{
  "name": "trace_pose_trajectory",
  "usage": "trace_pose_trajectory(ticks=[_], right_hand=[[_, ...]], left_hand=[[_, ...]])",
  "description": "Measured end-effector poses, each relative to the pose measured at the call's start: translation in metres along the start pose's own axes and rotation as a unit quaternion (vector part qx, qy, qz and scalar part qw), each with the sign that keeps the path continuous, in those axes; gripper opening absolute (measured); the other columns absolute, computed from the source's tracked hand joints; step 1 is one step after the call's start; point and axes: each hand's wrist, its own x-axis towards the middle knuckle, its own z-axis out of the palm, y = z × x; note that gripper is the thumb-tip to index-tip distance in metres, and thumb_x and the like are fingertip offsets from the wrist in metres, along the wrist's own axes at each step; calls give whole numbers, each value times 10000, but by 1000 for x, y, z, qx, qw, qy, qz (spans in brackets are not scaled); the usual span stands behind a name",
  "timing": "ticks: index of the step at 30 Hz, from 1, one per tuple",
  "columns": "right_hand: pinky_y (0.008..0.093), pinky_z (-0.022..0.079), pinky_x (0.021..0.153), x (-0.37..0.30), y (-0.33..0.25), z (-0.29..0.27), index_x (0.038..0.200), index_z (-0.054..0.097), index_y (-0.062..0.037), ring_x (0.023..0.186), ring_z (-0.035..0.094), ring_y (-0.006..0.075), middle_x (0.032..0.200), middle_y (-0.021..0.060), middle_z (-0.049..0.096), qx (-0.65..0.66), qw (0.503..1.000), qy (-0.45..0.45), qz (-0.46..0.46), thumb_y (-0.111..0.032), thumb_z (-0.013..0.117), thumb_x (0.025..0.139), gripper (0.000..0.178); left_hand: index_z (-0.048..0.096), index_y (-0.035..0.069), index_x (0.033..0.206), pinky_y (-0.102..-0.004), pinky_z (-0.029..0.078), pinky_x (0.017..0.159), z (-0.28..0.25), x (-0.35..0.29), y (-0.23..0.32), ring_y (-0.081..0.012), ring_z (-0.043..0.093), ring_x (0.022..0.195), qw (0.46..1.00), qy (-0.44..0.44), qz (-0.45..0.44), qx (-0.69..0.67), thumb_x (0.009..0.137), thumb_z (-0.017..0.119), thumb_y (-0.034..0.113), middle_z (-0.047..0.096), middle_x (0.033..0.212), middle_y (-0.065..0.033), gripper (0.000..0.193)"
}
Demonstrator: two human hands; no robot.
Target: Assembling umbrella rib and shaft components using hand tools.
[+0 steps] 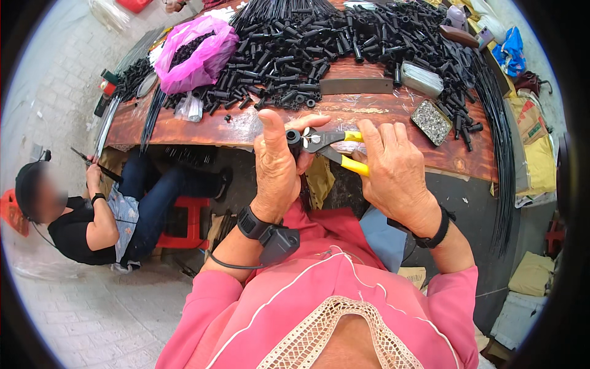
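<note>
My left hand holds a short black tube upright between thumb and fingers, just in front of the wooden table's near edge. My right hand grips yellow-handled pliers, whose metal jaws meet the top of the black tube. A dark rod runs down from the tube, behind my left hand. Both wrists wear black bands, and a small black device is strapped under my left wrist.
A large heap of black tubes covers the table, with a pink plastic bag of them at the left. A small tray of metal bits lies right. Long black rods hang over the right edge. Another person sits low at left on a red stool.
</note>
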Motion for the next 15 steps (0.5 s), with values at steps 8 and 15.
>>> trace_pose_trajectory(ticks=[8,15], right_hand=[[406,444,639,-5,12,27,940,577,-17,713,567,299,776,107,572,70,996,52,15,-116,692,773,226],[438,428,704,-11,68,-12,923,594,-57,771,576,365,804,125,604,53,993,75,72,-113,653,782,163]], left_hand=[[707,-30,1028,-208,237,449,3,-2,-1,-35,330,458,998,-27,-30,-56,899,288,764,432,512,50,907],[626,-1,1094,-233,284,465,-11,10,-8,-67,349,456,990,-117,25,-69,919,214,742,414,505,33,867]])
